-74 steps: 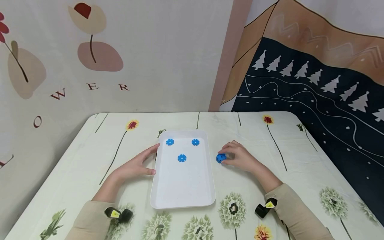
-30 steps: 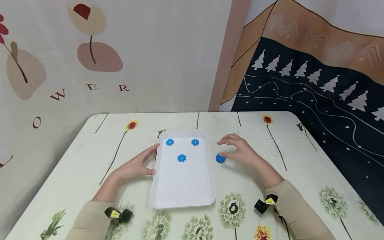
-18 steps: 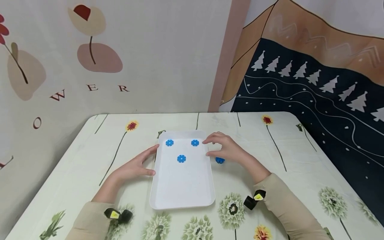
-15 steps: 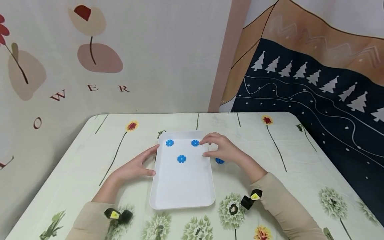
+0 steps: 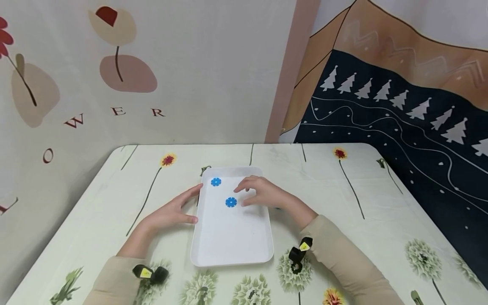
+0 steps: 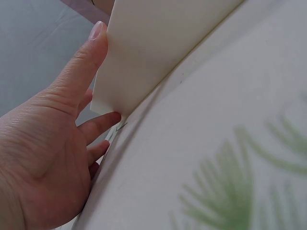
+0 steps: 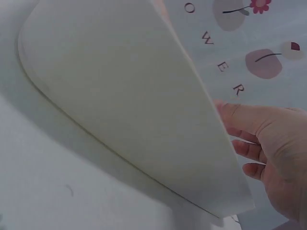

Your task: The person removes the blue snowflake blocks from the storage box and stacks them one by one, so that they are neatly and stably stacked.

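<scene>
While the left hand [image 5: 170, 213] spreads its fingers at nine o'clock, thumb and a fingertip against the rim of the white, rectangular, plastic-looking tray [image 5: 228, 241] without gripping it, a round, notched blue disc [image 5: 216, 181] lies toward the tray's eleven o'clock. A second blue disc [image 5: 231, 202] lies flat just twelve-ward of the tray's middle. Over two o'clock hangs the right hand [image 5: 267, 194], thumb and fingers well parted, nothing visible between them. At three, a sliver of blue [image 5: 278, 208] shows, otherwise hidden. The step looks like a reach for the second disc; next probably calls for lowering thumb and forefinger to pinch its edges.
</scene>
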`<move>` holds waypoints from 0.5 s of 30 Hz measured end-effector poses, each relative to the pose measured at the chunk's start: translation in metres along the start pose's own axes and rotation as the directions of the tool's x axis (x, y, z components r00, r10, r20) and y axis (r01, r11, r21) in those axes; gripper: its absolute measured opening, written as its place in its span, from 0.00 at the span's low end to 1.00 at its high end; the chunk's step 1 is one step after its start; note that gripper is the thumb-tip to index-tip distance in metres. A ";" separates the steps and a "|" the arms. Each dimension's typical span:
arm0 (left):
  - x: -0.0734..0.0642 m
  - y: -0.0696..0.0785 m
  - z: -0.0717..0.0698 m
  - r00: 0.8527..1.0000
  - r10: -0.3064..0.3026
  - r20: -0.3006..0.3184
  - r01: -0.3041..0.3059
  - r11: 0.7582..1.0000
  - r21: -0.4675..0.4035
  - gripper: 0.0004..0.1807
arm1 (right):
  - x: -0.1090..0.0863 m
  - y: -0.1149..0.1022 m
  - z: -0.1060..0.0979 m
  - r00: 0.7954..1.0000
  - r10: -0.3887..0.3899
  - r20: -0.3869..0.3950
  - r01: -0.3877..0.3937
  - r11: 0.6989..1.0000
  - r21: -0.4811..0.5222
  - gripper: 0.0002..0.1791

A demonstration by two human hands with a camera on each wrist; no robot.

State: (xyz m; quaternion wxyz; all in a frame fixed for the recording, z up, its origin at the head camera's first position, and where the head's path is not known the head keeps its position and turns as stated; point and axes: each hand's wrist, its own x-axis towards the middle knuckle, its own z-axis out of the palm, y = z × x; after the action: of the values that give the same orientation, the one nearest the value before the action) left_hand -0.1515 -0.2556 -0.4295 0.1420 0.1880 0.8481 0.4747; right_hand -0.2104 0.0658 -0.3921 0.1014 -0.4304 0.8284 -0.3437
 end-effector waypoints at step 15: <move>0.001 0.001 0.000 1.000 -0.001 0.008 0.001 1.000 -0.009 0.55 | 0.033 0.003 0.022 0.986 0.124 0.111 -0.110 0.986 -0.128 0.22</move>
State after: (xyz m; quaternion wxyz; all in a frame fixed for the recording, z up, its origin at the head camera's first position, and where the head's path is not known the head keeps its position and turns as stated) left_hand -0.1518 -0.2549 -0.4290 0.1464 0.1887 0.8456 0.4775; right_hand -0.2221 0.0310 -0.4059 0.1440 -0.4059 0.8642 -0.2599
